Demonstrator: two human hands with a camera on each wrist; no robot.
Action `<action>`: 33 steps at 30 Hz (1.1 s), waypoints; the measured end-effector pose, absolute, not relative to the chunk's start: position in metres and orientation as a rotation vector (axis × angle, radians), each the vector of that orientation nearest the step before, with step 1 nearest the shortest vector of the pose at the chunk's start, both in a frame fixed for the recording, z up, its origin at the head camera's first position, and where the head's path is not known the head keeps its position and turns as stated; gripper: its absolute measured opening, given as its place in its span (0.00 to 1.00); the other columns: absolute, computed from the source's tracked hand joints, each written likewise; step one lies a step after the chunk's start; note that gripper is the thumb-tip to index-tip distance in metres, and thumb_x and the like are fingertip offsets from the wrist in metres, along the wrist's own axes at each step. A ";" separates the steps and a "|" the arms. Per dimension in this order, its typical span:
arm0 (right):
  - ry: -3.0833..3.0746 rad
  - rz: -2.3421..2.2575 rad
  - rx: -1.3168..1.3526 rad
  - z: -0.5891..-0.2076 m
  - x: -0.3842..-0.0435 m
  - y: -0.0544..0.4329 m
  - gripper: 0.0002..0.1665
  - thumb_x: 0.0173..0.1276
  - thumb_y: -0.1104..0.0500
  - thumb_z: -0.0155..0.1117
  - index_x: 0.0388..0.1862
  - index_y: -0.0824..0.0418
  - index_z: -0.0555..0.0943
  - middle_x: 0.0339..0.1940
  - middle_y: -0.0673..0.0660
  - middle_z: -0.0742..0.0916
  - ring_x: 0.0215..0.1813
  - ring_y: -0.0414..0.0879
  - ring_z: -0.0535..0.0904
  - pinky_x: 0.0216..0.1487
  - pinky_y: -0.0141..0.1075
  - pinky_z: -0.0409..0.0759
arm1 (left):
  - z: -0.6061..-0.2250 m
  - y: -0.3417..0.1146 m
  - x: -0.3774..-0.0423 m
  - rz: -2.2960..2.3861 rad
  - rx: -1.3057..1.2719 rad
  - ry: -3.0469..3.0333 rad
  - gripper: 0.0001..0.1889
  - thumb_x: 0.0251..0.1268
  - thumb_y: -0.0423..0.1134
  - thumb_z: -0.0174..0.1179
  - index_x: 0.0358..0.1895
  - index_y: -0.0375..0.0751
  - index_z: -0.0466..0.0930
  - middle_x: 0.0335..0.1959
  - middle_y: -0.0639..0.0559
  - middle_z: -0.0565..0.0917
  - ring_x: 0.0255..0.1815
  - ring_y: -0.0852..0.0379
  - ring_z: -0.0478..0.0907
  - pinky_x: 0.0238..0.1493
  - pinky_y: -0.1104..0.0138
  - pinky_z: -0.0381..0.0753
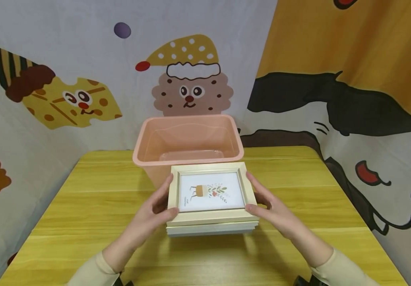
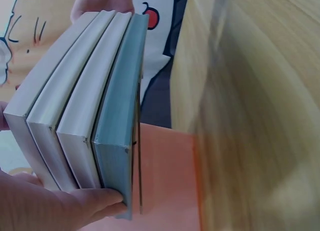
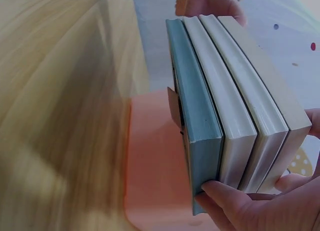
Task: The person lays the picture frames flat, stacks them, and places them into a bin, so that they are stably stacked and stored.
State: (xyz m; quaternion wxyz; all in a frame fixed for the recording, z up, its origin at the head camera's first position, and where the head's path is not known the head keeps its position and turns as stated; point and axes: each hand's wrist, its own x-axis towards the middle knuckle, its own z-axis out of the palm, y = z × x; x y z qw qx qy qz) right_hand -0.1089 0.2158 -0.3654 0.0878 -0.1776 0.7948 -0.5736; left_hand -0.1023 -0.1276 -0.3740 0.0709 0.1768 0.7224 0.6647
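Both hands hold a stack of several picture frames level above the table. The top frame (image 1: 205,216) is cream and shows a print of a plant in a tan, long-legged pot. Below it are more pale frames, with a blue-green frame (image 2: 119,91) at the bottom, a thin stand hanging loose from its back. My left hand (image 1: 152,214) grips the left side, thumb on the top frame and other fingers along the side and beneath. On the opposite side my right hand (image 1: 277,212) grips the stack the same way. A pink bin (image 1: 155,163) stands right behind the stack.
The bin's mouth faces up, and the stack overlaps its front wall in the head view. The wood-grain table (image 1: 94,206) stretches to both sides. Behind it hangs a cartoon-printed cloth (image 1: 101,43).
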 end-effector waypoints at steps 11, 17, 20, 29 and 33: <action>2.377 -1.692 -0.566 -0.339 -0.110 0.214 0.48 0.70 0.57 0.63 0.82 0.44 0.49 0.69 0.73 0.71 0.65 0.65 0.70 0.59 0.57 0.72 | -0.347 -0.131 -0.102 1.966 0.552 2.203 0.43 0.67 0.32 0.61 0.80 0.54 0.48 0.71 0.32 0.66 0.65 0.40 0.69 0.56 0.70 0.76; 2.365 -1.694 -0.561 -0.329 -0.114 0.212 0.48 0.71 0.56 0.63 0.82 0.43 0.48 0.75 0.70 0.64 0.67 0.65 0.68 0.63 0.59 0.68 | -0.334 -0.134 -0.104 1.953 0.545 2.187 0.43 0.68 0.33 0.60 0.80 0.54 0.47 0.71 0.31 0.64 0.67 0.40 0.66 0.55 0.70 0.76; 2.361 -1.686 -0.565 -0.325 -0.116 0.211 0.48 0.71 0.56 0.63 0.82 0.43 0.48 0.76 0.69 0.61 0.68 0.65 0.67 0.63 0.58 0.69 | -0.330 -0.135 -0.106 1.949 0.539 2.176 0.43 0.68 0.33 0.60 0.80 0.55 0.46 0.72 0.32 0.63 0.67 0.40 0.66 0.55 0.69 0.76; 2.385 -1.655 -0.601 -0.307 -0.119 0.211 0.49 0.70 0.54 0.63 0.82 0.44 0.47 0.75 0.70 0.63 0.66 0.65 0.69 0.61 0.57 0.71 | -0.314 -0.137 -0.106 1.931 0.512 2.195 0.43 0.68 0.33 0.60 0.80 0.61 0.47 0.71 0.32 0.64 0.66 0.41 0.67 0.56 0.70 0.75; 2.399 -1.638 -0.623 -0.299 -0.119 0.210 0.49 0.71 0.54 0.63 0.82 0.42 0.47 0.77 0.67 0.61 0.67 0.64 0.69 0.61 0.58 0.70 | -0.306 -0.138 -0.105 1.919 0.520 2.217 0.43 0.68 0.34 0.60 0.80 0.61 0.47 0.71 0.32 0.64 0.67 0.41 0.66 0.57 0.71 0.74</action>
